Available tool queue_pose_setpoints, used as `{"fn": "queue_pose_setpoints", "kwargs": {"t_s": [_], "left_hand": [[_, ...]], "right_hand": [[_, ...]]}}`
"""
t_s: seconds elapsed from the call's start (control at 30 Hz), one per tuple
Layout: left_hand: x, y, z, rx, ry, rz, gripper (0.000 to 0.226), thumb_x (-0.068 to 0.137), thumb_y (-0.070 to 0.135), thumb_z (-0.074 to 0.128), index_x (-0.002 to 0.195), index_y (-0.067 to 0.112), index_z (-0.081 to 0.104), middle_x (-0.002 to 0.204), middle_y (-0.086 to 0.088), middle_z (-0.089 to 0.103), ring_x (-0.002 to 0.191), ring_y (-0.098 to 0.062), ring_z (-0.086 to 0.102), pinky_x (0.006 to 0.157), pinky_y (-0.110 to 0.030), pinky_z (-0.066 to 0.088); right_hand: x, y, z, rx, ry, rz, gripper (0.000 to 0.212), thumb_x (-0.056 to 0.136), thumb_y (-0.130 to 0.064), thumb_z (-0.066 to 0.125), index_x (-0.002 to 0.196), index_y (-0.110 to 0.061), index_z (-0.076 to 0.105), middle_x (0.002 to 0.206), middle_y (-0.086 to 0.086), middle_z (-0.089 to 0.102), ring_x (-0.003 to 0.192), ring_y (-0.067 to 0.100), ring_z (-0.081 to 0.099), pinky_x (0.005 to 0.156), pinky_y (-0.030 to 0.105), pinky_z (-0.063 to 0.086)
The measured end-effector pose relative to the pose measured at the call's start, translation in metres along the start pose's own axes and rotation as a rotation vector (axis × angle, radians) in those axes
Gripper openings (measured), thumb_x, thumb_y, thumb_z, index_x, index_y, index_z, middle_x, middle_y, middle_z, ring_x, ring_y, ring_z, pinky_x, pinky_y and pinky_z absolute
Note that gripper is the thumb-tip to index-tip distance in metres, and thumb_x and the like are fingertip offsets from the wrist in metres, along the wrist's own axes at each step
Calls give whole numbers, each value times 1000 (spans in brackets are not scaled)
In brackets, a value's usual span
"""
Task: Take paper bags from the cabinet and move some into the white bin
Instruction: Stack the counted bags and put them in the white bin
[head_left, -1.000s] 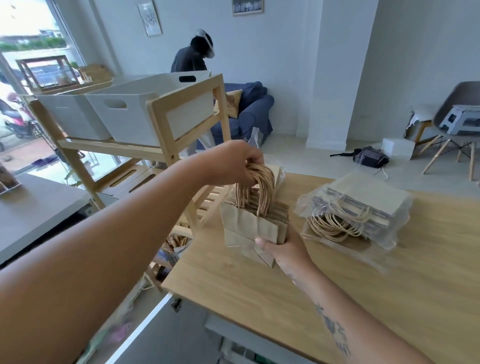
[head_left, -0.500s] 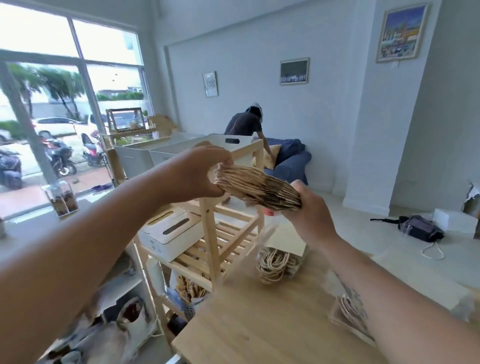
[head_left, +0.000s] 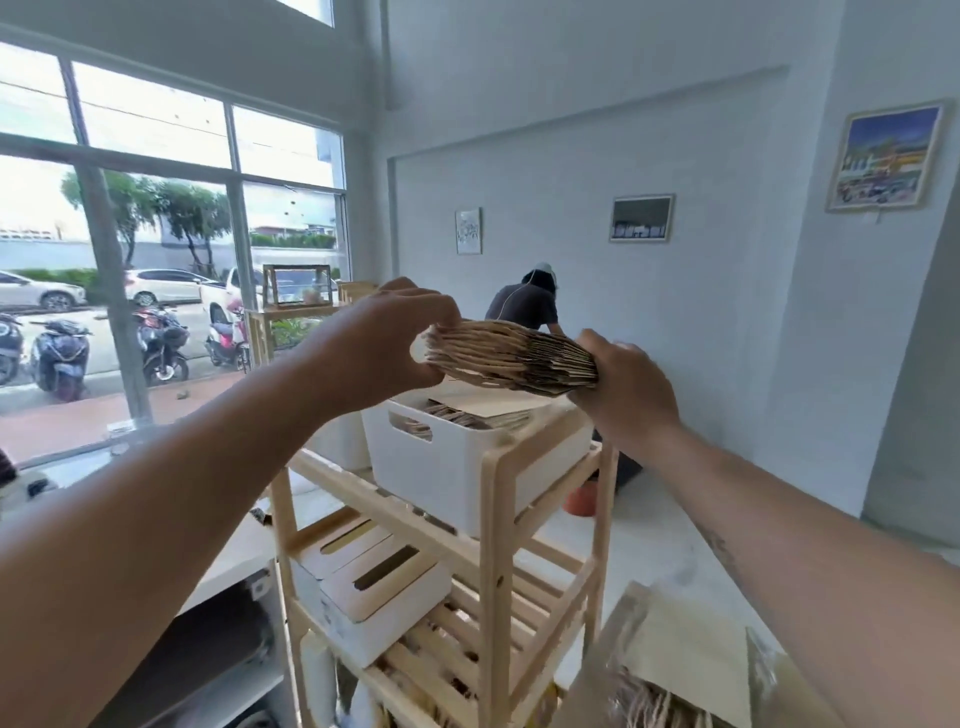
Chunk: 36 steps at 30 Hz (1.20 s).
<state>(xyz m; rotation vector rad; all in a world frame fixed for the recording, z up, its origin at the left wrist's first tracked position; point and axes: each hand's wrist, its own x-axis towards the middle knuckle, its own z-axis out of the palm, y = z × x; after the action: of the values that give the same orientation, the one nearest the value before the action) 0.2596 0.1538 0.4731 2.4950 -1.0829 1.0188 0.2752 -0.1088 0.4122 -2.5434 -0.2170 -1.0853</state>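
Head view, frame centre: bags (head_left: 514, 358) pinched at one end by left hand (head_left: 384, 338), clasped at the other by right hand (head_left: 628, 384), just above bin (head_left: 441, 467). May fan apart and spill past the rim on any slackening of either grip. Inside bin, just below centre: apparently more bags, partly hidden.

Wooden rack (head_left: 491, 525): top shelf carries white bin (head_left: 447, 470), bags (head_left: 467, 415) inside, handle cutout facing camera; second bin (head_left: 337, 441) just beside it, to left. Slatted middle shelf carries white box (head_left: 376, 631), slotted wooden lid (head_left: 379, 574).
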Motion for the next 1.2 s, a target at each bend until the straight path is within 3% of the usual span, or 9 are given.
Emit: {"fn": "queue_pose_setpoints", "kwargs": {"t_s": [0.17,0.27,0.47,0.53,0.67,0.83,0.97,1.03,1.2], "left_hand": [[26,-74,44,-9,-56,2,26,77,10,78,99,14,65,89,3,62,84,-17,53,77,-37,49],[39,-106,71,29,-144,31,25,80,17,77,102,15,65,94,1,65,87,-18,57,78,-40,52],[61,-138,110,158,-452,22,35,82,36,77,110,23,61,101,5,64,98,-19,59,85,-39,53],[63,-140,116,145,-576,-36,54,76,44,80,120,23,58,114,5,64,103,-16,58,89,-37,53],[66,-132,117,-20,-649,-119,110,51,77,74,144,31,37,145,14,44,124,-13,49,103,-37,45],[81,-122,147,27,-761,-172,100,76,80,55,155,33,16,162,9,25,143,-19,34,115,-44,33],[82,-123,167,34,-880,-200,88,88,73,42,157,29,11,165,6,15,149,-22,23,120,-48,23],[81,-125,167,11,-863,-206,85,90,70,42,157,27,14,165,5,16,149,-22,22,121,-45,21],[80,-132,166,4,-832,-244,83,90,71,42,156,27,19,163,3,23,147,-23,28,118,-44,23]], "right_hand": [[65,1,71,-62,-136,64,15,91,-32,53,106,-29,54,87,-2,63,85,28,59,66,33,45],[90,13,111,-106,-215,74,26,91,-36,54,117,-33,57,107,1,68,100,31,64,70,34,45],[124,38,165,-359,-425,37,30,94,-35,52,123,-39,55,112,3,67,92,29,63,71,32,45],[126,45,174,-307,-567,42,38,90,-40,56,128,-45,49,120,5,59,96,29,59,78,33,47],[126,53,176,-302,-821,87,91,77,-24,76,151,-33,24,150,9,35,126,30,49,105,42,43],[128,53,175,-243,-841,128,109,77,-16,76,155,-33,3,154,11,31,128,30,45,106,44,42],[127,49,176,-282,-885,224,117,75,-27,75,153,-39,-12,165,8,-8,149,37,13,114,52,30],[127,45,173,-268,-904,306,112,79,-27,71,153,-36,-13,163,13,-16,147,41,17,113,53,32],[135,53,173,203,-552,640,51,88,-12,49,137,-17,42,131,13,54,101,26,59,95,40,52]]}}
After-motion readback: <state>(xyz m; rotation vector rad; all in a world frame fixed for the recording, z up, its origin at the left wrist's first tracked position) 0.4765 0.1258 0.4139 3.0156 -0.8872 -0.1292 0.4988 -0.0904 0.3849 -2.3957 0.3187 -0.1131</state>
